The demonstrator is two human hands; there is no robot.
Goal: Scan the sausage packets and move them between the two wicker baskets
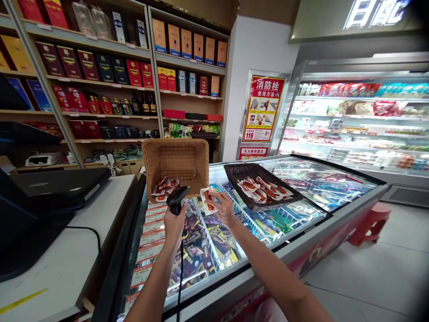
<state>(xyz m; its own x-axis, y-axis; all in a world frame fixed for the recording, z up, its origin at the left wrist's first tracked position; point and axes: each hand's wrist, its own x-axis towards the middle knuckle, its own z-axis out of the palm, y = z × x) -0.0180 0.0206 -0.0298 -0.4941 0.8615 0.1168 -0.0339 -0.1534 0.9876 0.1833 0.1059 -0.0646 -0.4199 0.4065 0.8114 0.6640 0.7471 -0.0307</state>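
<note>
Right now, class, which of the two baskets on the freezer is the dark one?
The shallow basket to the right of the right hand: it is dark brown; the deeper basket, behind the scanner, is tan.

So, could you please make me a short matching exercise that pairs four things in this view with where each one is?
Things:
1. black handheld scanner
2. small white packet
3. dark woven tray
4. red stool

Places:
A. on the floor beside the chest freezer
B. held by the right hand
C. on the freezer's glass top, to the right of the tan basket
D. gripped in the left hand

Right pairs: 1-D, 2-B, 3-C, 4-A.
</note>
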